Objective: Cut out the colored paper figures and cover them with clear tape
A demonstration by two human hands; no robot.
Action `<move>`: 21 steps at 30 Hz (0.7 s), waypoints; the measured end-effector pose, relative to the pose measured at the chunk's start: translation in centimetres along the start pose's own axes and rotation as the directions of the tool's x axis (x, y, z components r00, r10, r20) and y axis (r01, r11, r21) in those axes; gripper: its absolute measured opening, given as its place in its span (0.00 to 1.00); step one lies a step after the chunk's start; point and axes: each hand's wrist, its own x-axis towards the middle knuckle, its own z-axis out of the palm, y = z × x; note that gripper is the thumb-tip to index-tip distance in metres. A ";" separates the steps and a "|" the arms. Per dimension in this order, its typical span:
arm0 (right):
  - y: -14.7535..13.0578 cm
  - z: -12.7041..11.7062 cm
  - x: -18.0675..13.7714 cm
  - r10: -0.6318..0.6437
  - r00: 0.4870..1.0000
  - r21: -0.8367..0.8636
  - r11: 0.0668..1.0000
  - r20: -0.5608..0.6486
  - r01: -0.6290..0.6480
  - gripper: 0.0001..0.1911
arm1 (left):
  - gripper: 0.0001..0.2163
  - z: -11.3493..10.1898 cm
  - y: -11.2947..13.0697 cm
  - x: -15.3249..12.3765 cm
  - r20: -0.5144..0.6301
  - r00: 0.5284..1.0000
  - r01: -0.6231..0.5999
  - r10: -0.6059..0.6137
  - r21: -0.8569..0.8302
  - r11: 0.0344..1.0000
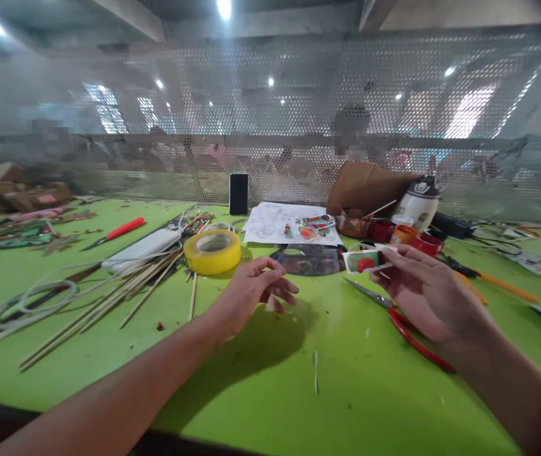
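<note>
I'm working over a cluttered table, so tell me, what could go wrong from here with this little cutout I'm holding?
1. The red-handled scissors lie right beneath your right hand; lowering the wrist could catch a blade.
2. The painted paper cutout is pinched only by the fingertips, so it might slip or crease.
3. The paint pots stand close behind it; a forward reach could knock one over.

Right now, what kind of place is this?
Probably a craft workshop. The green table holds a yellow tape roll, thin wooden sticks and red-handled scissors. The right hand holds a painted paper cutout, and the left hand is open beside it. A perforated screen stands behind.
</note>
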 end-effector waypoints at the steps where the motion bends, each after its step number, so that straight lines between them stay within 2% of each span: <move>1: 0.0 0.0 0.0 -0.001 1.000 -0.002 1.000 0.011 0.001 0.05 | 0.06 0.0 0.0 0.0 0.013 1.000 0.008 -0.008 -0.022 1.000; 6: 0.0 0.4 -0.6 0.086 0.990 -0.108 0.991 0.109 -0.074 0.06 | 0.03 -0.5 0.5 0.0 0.019 1.000 0.006 -0.004 -0.105 0.994; 11: 0.3 1.0 -1.7 0.229 0.943 -0.280 0.947 0.240 -0.159 0.10 | 0.03 -0.9 0.6 0.1 0.010 1.000 -0.024 0.026 -0.164 0.986; 17: 1.1 1.6 -2.4 0.270 0.867 -0.514 0.858 0.418 -0.020 0.13 | 0.01 -1.0 0.6 0.2 0.012 0.999 -0.028 0.030 -0.158 0.987; 21: 1.4 1.9 -2.3 0.267 0.877 -0.560 0.828 0.399 0.002 0.11 | 0.02 -1.1 0.8 0.2 0.042 0.999 -0.015 0.021 -0.152 0.988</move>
